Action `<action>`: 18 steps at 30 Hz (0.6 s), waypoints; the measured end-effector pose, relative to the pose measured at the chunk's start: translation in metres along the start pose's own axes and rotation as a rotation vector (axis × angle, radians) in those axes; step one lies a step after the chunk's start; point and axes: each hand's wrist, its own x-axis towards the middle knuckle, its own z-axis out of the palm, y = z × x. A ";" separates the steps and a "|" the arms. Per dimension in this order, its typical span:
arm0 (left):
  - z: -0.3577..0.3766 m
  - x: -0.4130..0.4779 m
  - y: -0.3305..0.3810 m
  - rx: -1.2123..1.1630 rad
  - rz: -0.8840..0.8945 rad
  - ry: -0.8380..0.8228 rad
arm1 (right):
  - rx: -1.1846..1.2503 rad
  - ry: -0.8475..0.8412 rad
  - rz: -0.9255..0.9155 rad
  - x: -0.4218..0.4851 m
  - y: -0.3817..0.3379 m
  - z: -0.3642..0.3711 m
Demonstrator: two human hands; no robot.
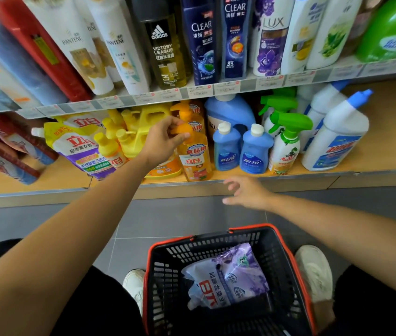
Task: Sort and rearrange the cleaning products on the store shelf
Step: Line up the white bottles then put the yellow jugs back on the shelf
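**Left grip on the cap, bottle hanging straight below it**

My left grip (165, 139) is closed round the orange cap (182, 129) of the orange dish-soap bottle (195, 158). The thumb sits under the cap and the fingers curl over its top. The bottle stands upright at the front of the lower shelf (373, 132), with its long axis running top to bottom, so the whole body lies directly beneath my hold and a little to its right.

It is packed in. A yellow jug (143, 122) sits just beside it on the left and a small blue bottle (226, 149) on the right, and a second orange bottle appears to stand behind it.

My right grip (245, 192) holds nothing. Its fingers are spread and loosely bent in front of the shelf lip, below the blue bottles and to the right of the orange bottle's base. That makes the left the only one in contact, and it has the top end. The right is the nearer of the two to the bottom end.

I judge the coming move turns on that vertical axis. With the hold so high, the heavy body will swing under the cap as soon as it leaves the shelf. The upper shelf edge (226, 89) is close above, so I would draw the bottle out toward me rather than lift it straight up. The free right could come in under the base to steady it.
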 end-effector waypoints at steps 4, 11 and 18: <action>-0.004 -0.001 -0.006 0.118 0.040 0.029 | 0.184 0.263 -0.128 0.032 -0.040 -0.018; 0.028 -0.041 -0.031 -0.020 -0.271 0.197 | 0.062 0.359 -0.306 0.068 -0.076 -0.028; 0.046 -0.050 -0.042 -0.448 -0.421 0.130 | -0.004 0.394 -0.274 0.082 -0.088 -0.032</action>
